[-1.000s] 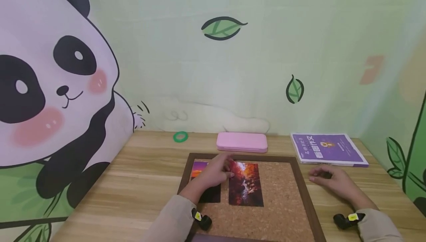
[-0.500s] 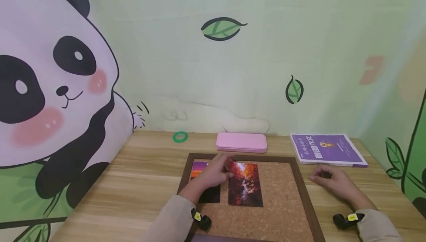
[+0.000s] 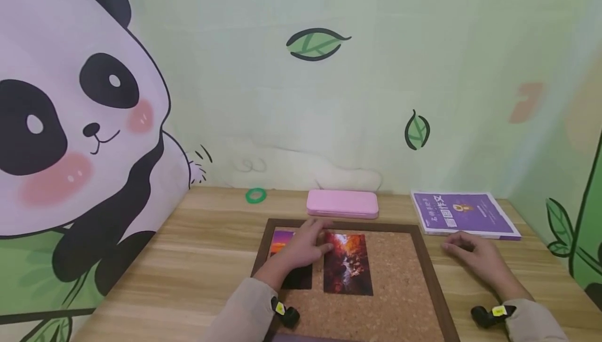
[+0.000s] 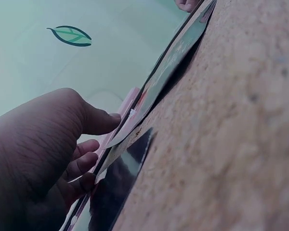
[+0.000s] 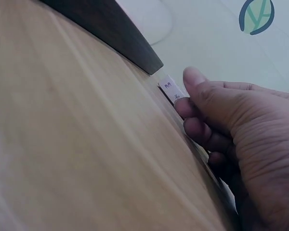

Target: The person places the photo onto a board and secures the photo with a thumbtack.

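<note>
A dark-framed cork board (image 3: 338, 224) lies on the wooden table with two photos on it. One is a red autumn photo (image 3: 348, 266), the other a purple-orange photo (image 3: 281, 240) partly under my left hand (image 3: 320, 237). That hand rests over both with its fingers spread, thumb on the red photo's upper left corner. In the left wrist view the thumb (image 4: 106, 120) touches that corner, and the photo's edge (image 4: 173, 57) stands slightly off the cork (image 4: 231, 144). My right hand (image 3: 470, 255) rests on the table right of the frame, fingers loosely curled, with nothing visible in it.
A pink case (image 3: 342, 203) lies just behind the board, a green ring (image 3: 256, 195) at the back left and a purple book (image 3: 463, 214) at the back right. In the right wrist view the book's corner (image 5: 169, 89) sits by my right thumb, past the frame's corner (image 5: 115, 33).
Nothing of note: the head view has tilted slightly, and both hands keep their places.
</note>
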### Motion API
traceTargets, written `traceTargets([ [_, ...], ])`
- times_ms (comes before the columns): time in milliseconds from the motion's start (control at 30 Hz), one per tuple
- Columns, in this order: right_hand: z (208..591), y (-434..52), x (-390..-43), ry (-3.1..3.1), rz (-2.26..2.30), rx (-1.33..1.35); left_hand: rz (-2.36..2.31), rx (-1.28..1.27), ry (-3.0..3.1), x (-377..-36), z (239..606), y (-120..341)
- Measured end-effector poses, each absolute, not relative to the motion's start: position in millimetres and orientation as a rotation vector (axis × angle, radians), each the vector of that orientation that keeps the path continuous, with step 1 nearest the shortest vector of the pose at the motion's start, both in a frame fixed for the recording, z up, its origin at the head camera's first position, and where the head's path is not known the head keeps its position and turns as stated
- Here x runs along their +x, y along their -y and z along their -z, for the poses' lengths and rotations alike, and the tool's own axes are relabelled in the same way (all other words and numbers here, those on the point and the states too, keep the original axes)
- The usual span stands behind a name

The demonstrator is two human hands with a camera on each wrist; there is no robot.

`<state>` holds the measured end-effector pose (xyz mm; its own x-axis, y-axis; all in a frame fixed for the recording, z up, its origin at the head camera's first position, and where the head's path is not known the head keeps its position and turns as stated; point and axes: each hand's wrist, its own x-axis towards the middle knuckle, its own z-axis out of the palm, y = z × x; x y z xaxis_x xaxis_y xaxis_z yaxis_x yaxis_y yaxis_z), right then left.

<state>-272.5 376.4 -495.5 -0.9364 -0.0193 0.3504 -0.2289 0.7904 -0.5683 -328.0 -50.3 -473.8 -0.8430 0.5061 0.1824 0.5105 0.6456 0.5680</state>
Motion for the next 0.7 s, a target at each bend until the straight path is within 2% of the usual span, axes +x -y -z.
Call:
traceTargets([
  [233,490,-371,-274,2.658,-0.930,0.241,0.812,-0.927,2.839,-330,476,51],
  [367,475,-353,-274,2.695,-1.012,0.359,0.751,-0.928,2.887,-330,480,51],
  [567,434,-299,-276,2.739,-1.093,0.562,0.689,-0.952,2.923,-329,483,51],
  [700,414,-250,-293,2.766,-1.127,0.665,0.664,-0.956,2.907,-330,478,53],
])
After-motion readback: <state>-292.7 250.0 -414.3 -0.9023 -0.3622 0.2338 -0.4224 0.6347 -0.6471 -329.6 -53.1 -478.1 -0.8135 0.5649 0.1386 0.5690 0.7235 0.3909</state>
